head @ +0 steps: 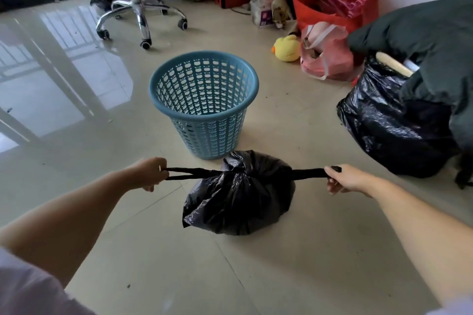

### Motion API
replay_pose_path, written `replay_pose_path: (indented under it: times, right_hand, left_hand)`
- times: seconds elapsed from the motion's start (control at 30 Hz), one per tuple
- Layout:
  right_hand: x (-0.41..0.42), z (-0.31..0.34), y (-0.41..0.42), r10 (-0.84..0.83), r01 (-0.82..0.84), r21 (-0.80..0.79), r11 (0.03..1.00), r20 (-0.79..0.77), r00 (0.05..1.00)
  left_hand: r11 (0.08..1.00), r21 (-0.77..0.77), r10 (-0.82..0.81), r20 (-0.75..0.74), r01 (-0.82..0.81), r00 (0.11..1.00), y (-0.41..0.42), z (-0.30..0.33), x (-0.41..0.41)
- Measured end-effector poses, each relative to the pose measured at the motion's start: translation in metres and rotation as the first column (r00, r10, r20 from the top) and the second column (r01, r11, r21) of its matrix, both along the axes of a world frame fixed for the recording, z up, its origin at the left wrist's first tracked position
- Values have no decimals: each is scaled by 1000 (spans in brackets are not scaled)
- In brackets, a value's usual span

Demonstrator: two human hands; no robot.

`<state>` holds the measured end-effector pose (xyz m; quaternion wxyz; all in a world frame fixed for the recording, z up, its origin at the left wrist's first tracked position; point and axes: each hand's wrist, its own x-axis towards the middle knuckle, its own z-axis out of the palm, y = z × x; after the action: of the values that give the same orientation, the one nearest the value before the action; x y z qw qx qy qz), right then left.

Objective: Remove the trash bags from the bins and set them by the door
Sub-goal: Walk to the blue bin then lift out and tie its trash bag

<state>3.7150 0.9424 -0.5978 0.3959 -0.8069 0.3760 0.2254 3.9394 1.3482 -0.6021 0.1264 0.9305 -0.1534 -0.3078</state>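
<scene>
Bare forearms, a pale lilac short sleeve (28, 286) (seen at the left shoulder only).

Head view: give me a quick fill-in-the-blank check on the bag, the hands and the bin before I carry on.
1. The left hand and right hand pull the drawstrings of the small trash bag, whose colour is ____.
2. The blue bin stands upright with ____ bag inside it.
3. The small trash bag sits on the ____, in front of the bin.
4. Against the wall lies a yellow plush ____.

Missing words: black; no; floor; duck
</scene>
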Motion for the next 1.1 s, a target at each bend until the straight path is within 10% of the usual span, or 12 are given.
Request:
replay_pose_path:
  times: [0.2, 0.47, 0.83, 1.1]
  right_hand:
    - [32, 49, -2, -332, 180, 414, 892, 331, 883]
    - [88, 101, 81, -342, -104, 708, 699, 459, 820]
    - [79, 111, 110, 514, -617, 170, 768, 411, 753]
    - [79, 112, 90, 442, -561, 180, 808, 445, 779]
  left_hand:
    - [973, -215, -40, 205, 85, 978, -43, 49, 2]
    - [715, -674, -214, 41, 185, 976, -150, 107, -66]
    - [771, -455, -361, 264, 446, 894, -153, 101, -63]
    - [796, -563, -285, -23, 223, 958, -155, 86, -62]
